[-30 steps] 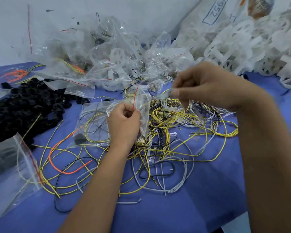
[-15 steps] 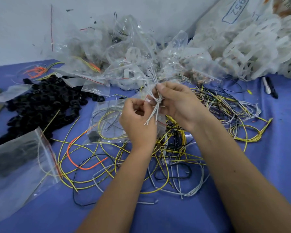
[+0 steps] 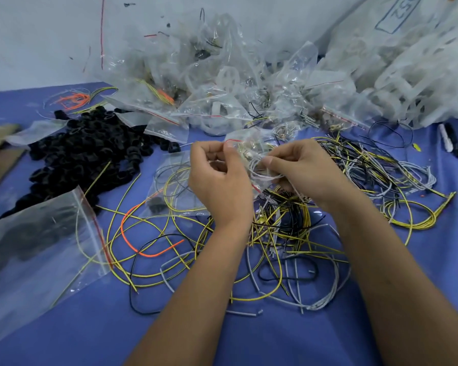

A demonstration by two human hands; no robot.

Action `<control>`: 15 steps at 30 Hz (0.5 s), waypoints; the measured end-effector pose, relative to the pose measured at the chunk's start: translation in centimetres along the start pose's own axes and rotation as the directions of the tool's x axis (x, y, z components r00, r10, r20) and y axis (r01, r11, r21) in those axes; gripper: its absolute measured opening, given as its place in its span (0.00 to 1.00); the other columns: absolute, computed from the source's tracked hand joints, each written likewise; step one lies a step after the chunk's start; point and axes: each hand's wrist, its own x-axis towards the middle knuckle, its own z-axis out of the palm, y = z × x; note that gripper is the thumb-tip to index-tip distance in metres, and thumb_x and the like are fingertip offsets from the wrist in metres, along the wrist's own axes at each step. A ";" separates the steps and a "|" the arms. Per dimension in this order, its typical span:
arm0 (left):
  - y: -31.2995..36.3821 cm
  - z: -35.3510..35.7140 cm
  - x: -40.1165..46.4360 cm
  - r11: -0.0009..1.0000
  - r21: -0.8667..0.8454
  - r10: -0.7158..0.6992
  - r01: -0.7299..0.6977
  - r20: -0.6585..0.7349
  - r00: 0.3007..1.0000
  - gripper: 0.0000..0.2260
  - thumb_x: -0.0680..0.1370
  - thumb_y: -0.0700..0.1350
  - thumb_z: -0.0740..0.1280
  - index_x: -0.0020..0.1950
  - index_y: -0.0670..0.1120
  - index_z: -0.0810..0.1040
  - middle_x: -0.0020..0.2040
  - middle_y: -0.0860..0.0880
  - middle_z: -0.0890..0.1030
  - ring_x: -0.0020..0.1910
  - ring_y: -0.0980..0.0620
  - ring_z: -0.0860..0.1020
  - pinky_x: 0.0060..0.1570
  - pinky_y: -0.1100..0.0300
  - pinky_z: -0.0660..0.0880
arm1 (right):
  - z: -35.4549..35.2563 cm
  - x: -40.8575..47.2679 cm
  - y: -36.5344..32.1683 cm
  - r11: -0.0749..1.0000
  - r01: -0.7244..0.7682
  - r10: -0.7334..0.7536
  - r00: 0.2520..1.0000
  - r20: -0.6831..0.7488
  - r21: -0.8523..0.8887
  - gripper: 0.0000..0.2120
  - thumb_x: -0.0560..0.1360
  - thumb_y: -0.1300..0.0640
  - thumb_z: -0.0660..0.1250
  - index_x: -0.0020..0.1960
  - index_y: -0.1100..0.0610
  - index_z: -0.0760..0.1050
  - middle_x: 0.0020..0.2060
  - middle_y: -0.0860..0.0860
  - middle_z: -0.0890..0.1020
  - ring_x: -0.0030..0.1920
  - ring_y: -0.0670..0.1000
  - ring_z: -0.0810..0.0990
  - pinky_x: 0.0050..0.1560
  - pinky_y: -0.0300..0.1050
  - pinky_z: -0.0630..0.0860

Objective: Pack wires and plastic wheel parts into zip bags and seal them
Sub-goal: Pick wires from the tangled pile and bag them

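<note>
Left hand pinches the red-striped mouth of a small zip bag; right hand grips 1 coil of white wires, touching the bag's right side, coil partly inside, mouth facing the right fingers.

A blue surface carries a tangle of wires, mostly yellow, with grey, black and one orange. Black rings are heaped at the left, a zip bag lying just in front of them. Filled clear bags pile up at the back, white wheels at the right. A marker lies near the right edge.
</note>
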 end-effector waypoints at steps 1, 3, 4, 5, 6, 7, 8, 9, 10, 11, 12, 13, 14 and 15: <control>-0.1 0.0 0.2 0.999 -0.001 -0.040 0.040 -0.036 0.999 0.08 0.79 0.42 0.70 0.42 0.49 0.74 0.33 0.58 0.75 0.31 0.61 0.73 0.35 0.68 0.69 | -0.2 -0.1 0.0 1.000 0.005 -0.004 1.000 0.028 -0.030 0.07 0.78 0.59 0.71 0.43 0.59 0.85 0.30 0.55 0.82 0.26 0.44 0.76 0.26 0.35 0.70; -0.3 -0.1 0.5 0.997 -0.001 -0.082 0.082 -0.079 0.994 0.09 0.79 0.41 0.70 0.41 0.49 0.73 0.34 0.58 0.75 0.31 0.62 0.73 0.36 0.69 0.69 | -0.6 -0.1 0.1 0.991 0.020 -0.013 0.999 0.049 -0.132 0.06 0.77 0.58 0.72 0.42 0.55 0.86 0.30 0.51 0.84 0.26 0.42 0.77 0.28 0.32 0.70; -0.4 -0.2 0.7 0.997 0.011 -0.074 0.075 -0.068 0.995 0.10 0.79 0.41 0.70 0.41 0.49 0.73 0.33 0.57 0.75 0.31 0.61 0.73 0.36 0.68 0.70 | -0.8 0.0 0.2 0.976 0.034 -0.028 0.999 0.028 -0.217 0.06 0.77 0.57 0.73 0.42 0.54 0.86 0.30 0.47 0.85 0.27 0.41 0.79 0.29 0.31 0.71; -0.4 -0.3 0.7 0.998 0.035 -0.051 0.052 -0.035 0.998 0.10 0.79 0.41 0.70 0.41 0.49 0.73 0.33 0.57 0.75 0.31 0.61 0.73 0.36 0.65 0.71 | -0.8 0.2 0.2 0.946 0.055 -0.059 0.998 -0.005 -0.319 0.05 0.76 0.56 0.73 0.42 0.53 0.86 0.29 0.43 0.84 0.29 0.40 0.81 0.31 0.30 0.72; -0.3 -0.4 0.7 0.997 0.071 -0.017 0.016 0.018 1.000 0.09 0.78 0.41 0.71 0.41 0.49 0.74 0.33 0.57 0.76 0.31 0.60 0.74 0.36 0.60 0.72 | -0.6 0.2 0.2 0.909 0.077 -0.103 0.994 -0.040 -0.411 0.05 0.76 0.55 0.73 0.43 0.53 0.86 0.27 0.41 0.83 0.32 0.40 0.82 0.33 0.30 0.72; -0.2 -0.4 0.5 0.993 0.114 0.026 -0.036 0.087 0.996 0.08 0.78 0.42 0.71 0.41 0.49 0.74 0.33 0.56 0.77 0.31 0.58 0.75 0.36 0.56 0.74 | -0.3 0.1 0.1 0.873 0.096 -0.148 0.986 -0.072 -0.478 0.05 0.76 0.54 0.73 0.43 0.53 0.87 0.27 0.42 0.82 0.33 0.40 0.82 0.33 0.32 0.73; -0.1 -0.4 0.3 0.982 0.156 0.078 -0.104 0.163 0.983 0.08 0.77 0.42 0.71 0.42 0.49 0.75 0.34 0.55 0.77 0.32 0.56 0.75 0.36 0.52 0.75 | 0.0 0.1 -0.1 0.847 0.113 -0.187 0.978 -0.092 -0.519 0.06 0.76 0.53 0.73 0.44 0.53 0.87 0.27 0.43 0.81 0.32 0.42 0.80 0.33 0.35 0.73; 0.0 -0.4 0.0 0.964 0.192 0.134 -0.182 0.237 0.962 0.07 0.76 0.42 0.72 0.42 0.48 0.75 0.35 0.54 0.78 0.33 0.53 0.76 0.37 0.51 0.75 | 0.2 0.0 -0.3 0.832 0.132 -0.216 0.972 -0.096 -0.539 0.07 0.76 0.53 0.72 0.43 0.53 0.87 0.27 0.46 0.80 0.31 0.44 0.78 0.33 0.39 0.72; 0.1 -0.3 -0.4 0.942 0.218 0.185 -0.256 0.298 0.937 0.06 0.76 0.42 0.72 0.42 0.48 0.75 0.36 0.53 0.78 0.34 0.52 0.76 0.38 0.50 0.75 | 0.4 0.0 -0.4 0.827 0.148 -0.230 0.970 -0.086 -0.543 0.08 0.76 0.53 0.71 0.42 0.55 0.86 0.26 0.49 0.78 0.30 0.46 0.75 0.33 0.42 0.70; 0.2 -0.2 -0.7 0.921 0.230 0.226 -0.315 0.343 0.912 0.06 0.75 0.42 0.72 0.42 0.47 0.75 0.36 0.53 0.78 0.34 0.52 0.76 0.38 0.50 0.74 | 0.5 0.0 -0.5 0.834 0.156 -0.222 0.973 -0.063 -0.529 0.10 0.76 0.55 0.70 0.39 0.58 0.84 0.25 0.50 0.74 0.29 0.47 0.70 0.33 0.45 0.67; 0.3 -0.2 -1.0 0.906 0.232 0.254 -0.354 0.373 0.892 0.06 0.75 0.42 0.72 0.42 0.47 0.75 0.36 0.53 0.77 0.34 0.52 0.76 0.38 0.50 0.74 | 0.6 0.0 -0.5 0.860 0.153 -0.190 0.981 -0.028 -0.487 0.11 0.76 0.58 0.68 0.37 0.62 0.81 0.25 0.51 0.71 0.30 0.47 0.67 0.32 0.45 0.65; 0.3 -0.1 -1.2 0.897 0.228 0.272 -0.379 0.390 0.880 0.07 0.74 0.42 0.72 0.42 0.47 0.74 0.36 0.53 0.77 0.34 0.52 0.75 0.38 0.49 0.74 | 0.5 -0.1 -0.6 0.900 0.133 -0.137 0.990 0.020 -0.416 0.11 0.75 0.62 0.66 0.36 0.65 0.79 0.25 0.52 0.71 0.31 0.46 0.66 0.32 0.44 0.64; 0.4 -0.1 -1.3 0.891 0.224 0.286 -0.394 0.395 0.873 0.07 0.74 0.42 0.72 0.42 0.47 0.74 0.35 0.53 0.76 0.34 0.52 0.75 0.37 0.50 0.73 | 0.4 -0.2 -0.6 0.941 0.093 -0.072 0.995 0.075 -0.326 0.11 0.75 0.64 0.65 0.36 0.66 0.78 0.25 0.52 0.71 0.30 0.46 0.66 0.31 0.42 0.64; 0.3 -0.1 -1.3 0.887 0.223 0.299 -0.405 0.393 0.870 0.07 0.74 0.42 0.72 0.42 0.47 0.74 0.35 0.53 0.76 0.34 0.53 0.74 0.37 0.51 0.73 | 0.4 -0.4 -0.7 0.974 0.033 -0.005 0.992 0.125 -0.226 0.12 0.77 0.66 0.63 0.36 0.66 0.78 0.24 0.50 0.71 0.27 0.45 0.66 0.30 0.39 0.64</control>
